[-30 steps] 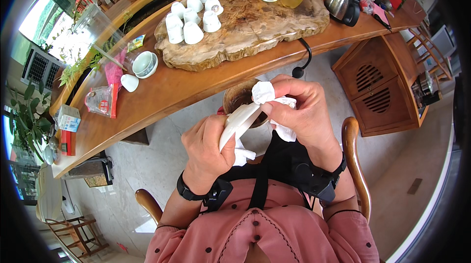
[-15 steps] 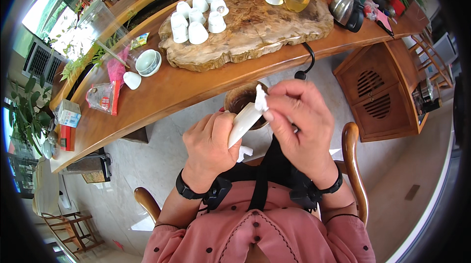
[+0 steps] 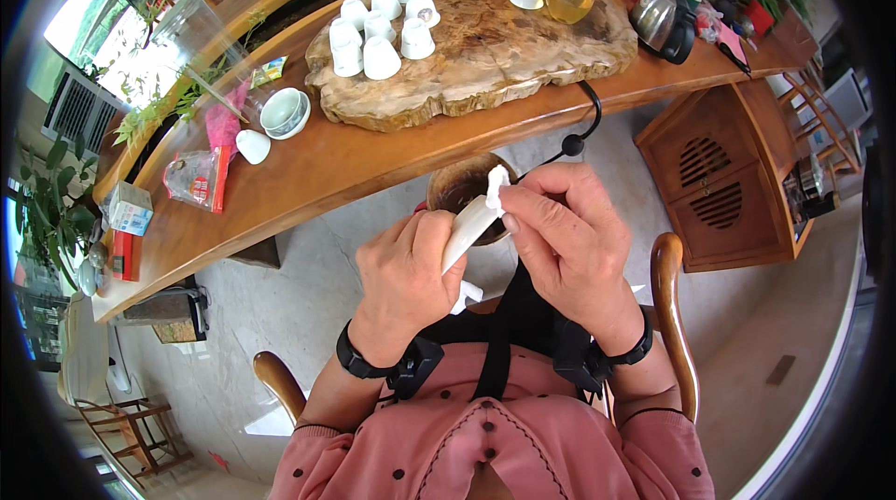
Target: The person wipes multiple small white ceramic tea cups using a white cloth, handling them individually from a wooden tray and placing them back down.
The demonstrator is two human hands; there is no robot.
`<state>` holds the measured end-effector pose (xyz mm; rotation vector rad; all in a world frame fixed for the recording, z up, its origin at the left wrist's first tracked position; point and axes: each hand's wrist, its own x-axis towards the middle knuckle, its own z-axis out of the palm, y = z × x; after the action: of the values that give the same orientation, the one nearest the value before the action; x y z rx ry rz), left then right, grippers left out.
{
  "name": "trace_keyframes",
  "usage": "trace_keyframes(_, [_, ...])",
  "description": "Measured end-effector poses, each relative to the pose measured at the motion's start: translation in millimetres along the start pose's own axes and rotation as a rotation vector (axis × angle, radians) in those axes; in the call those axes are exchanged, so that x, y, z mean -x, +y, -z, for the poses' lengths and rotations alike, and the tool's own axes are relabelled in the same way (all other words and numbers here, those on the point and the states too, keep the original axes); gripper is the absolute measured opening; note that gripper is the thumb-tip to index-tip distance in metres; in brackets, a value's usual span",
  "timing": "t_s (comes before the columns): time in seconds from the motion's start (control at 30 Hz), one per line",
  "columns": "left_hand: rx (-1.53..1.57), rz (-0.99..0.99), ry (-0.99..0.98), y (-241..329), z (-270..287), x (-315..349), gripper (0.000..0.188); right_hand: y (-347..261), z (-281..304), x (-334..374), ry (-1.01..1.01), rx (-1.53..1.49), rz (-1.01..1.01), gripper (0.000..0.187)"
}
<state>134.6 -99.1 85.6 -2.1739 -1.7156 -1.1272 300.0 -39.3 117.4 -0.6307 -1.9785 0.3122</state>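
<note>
My left hand (image 3: 401, 271) is closed around a long, pale, smooth strip (image 3: 471, 231) that slants up to the right; its exact kind does not show. Between the thumb and fingers of my right hand (image 3: 579, 248) a crumpled white tissue (image 3: 497, 184) is pinched against the strip's upper end. More white tissue (image 3: 466, 296) pokes out under my left hand. Both hands are held over my lap, in front of the table edge. Beyond them, on the floor side, is a brown round bin (image 3: 446, 190), partly covered by my hands.
A curved wooden table (image 3: 392, 154) bears a thick wooden slab (image 3: 523, 52) with several upturned white cups (image 3: 381, 58) and a glass pitcher (image 3: 569, 3) of yellow liquid. A steel kettle (image 3: 658, 22) stands right, stacked bowls (image 3: 284, 113) left. A cabinet (image 3: 709, 173) and chair arm (image 3: 667, 313) flank me.
The hands have shifted slightly to the right and keep the same grip. The tissue stays at the strip's upper end, its shape slightly changed. The table's things stand as before.
</note>
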Motion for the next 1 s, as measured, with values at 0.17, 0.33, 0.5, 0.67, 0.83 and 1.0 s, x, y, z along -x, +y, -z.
trace_keyframes(0.17, [-0.072,-0.058,0.034,-5.3,-1.3,0.1,0.027,-3.9,6.9,-3.3,-0.110,-0.245,-0.181,0.021])
trace_keyframes(0.33, [-0.113,-0.141,0.016,-6.2,-1.1,-6.8,0.036,-0.2,9.4,-2.1,-0.155,-0.489,-0.414,0.018])
trace_keyframes(0.5, [-0.151,-0.155,0.033,-8.6,-1.7,-9.1,0.040,-1.6,4.8,-2.4,-0.139,-0.560,-0.498,0.016])
trace_keyframes(0.67, [-0.154,-0.148,0.005,-9.7,-2.3,-7.8,0.039,-0.5,0.3,-0.6,-0.119,-0.592,-0.515,0.014])
trace_keyframes(0.83, [-0.138,-0.132,0.016,-9.6,-4.5,-5.3,0.039,-1.1,0.2,0.6,-0.106,-0.640,-0.568,0.013])
trace_keyframes(1.0, [-0.164,-0.143,0.013,-7.0,-4.3,-6.5,0.037,5.4,-0.1,3.5,-0.107,-0.588,-0.503,0.013])
